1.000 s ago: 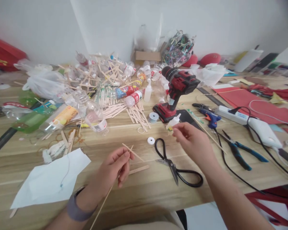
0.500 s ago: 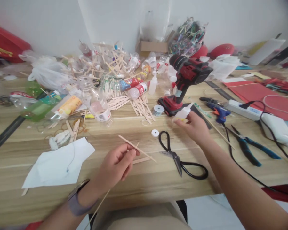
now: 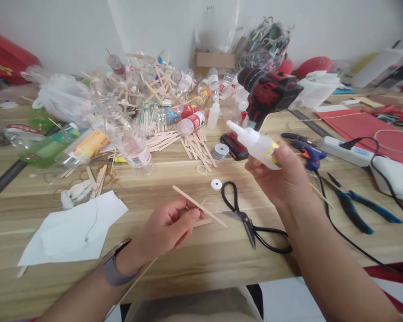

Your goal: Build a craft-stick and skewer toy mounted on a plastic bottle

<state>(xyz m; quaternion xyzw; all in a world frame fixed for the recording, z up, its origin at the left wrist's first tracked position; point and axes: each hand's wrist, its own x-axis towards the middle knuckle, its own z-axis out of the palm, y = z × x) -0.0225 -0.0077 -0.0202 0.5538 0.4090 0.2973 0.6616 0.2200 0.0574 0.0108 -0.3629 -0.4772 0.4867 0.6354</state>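
My left hand [image 3: 169, 228] is closed on a flat wooden craft stick [image 3: 184, 196], pinched between thumb and fingers and slanting down to the right. A long thin wooden rod [image 3: 136, 282] runs from beneath this hand toward the lower left. Another craft stick [image 3: 203, 222] shows just behind the fingertips. My right hand [image 3: 284, 181] grips a small translucent glue bottle [image 3: 260, 145] with a yellow label, raised above the table and tilted, its white nozzle pointing up and left. Black-handled scissors [image 3: 246, 219] lie spread on the table between my hands.
A red cordless drill [image 3: 268, 89] stands behind the glue bottle. Pliers [image 3: 349, 197], a glue gun [image 3: 309, 154] and a power strip [image 3: 344, 152] lie right. White paper [image 3: 74, 230] is at left. Plastic bottles [image 3: 191, 123] and piled craft sticks [image 3: 198, 150] fill the back.
My right hand has lifted the glue bottle up from beside the drill and tilted its nozzle leftward. My left hand, still pinching the craft stick, has shifted slightly right in view.
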